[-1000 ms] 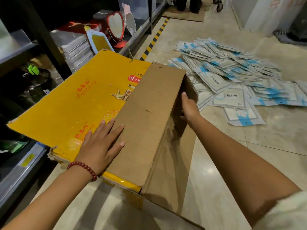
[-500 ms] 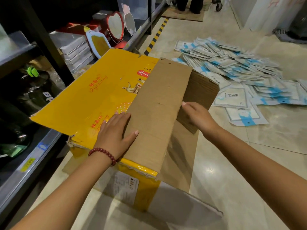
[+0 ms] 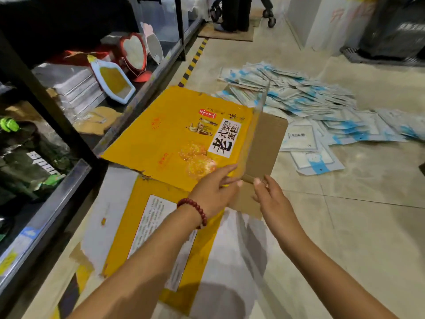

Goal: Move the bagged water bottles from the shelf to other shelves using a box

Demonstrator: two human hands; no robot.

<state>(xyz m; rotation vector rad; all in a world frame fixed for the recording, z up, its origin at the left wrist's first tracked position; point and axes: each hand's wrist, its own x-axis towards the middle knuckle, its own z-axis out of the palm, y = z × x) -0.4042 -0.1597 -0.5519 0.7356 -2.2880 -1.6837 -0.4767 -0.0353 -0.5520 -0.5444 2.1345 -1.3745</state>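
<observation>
Box: yellow printed carton, still partly flattened, lies on the tiled floor along the front edge of the dark shelf unit; its brown flap stands at the right-hand side.
Step in hand: squaring up the carton, by the look of it, so it can carry stock.
Doing it well: judged from here, fold along the existing creases, hold the yellow panel down while the brown flap is turned, and keep the torn near edge from ripping further.
Left hand: left hand, red bead bracelet at the wrist, reaches over the yellow panel, fingers extended and resting at the fold.
Right hand: right hand beside it, fingers loosely bent at the flap's near edge; a firm pinch cannot be told.
Bottles: bagged water bottles cannot be made out for certain; dark bagged goods sit on the lower shelf at left.
Also on the floor: blue-and-white packets heaped beyond the carton.
</observation>
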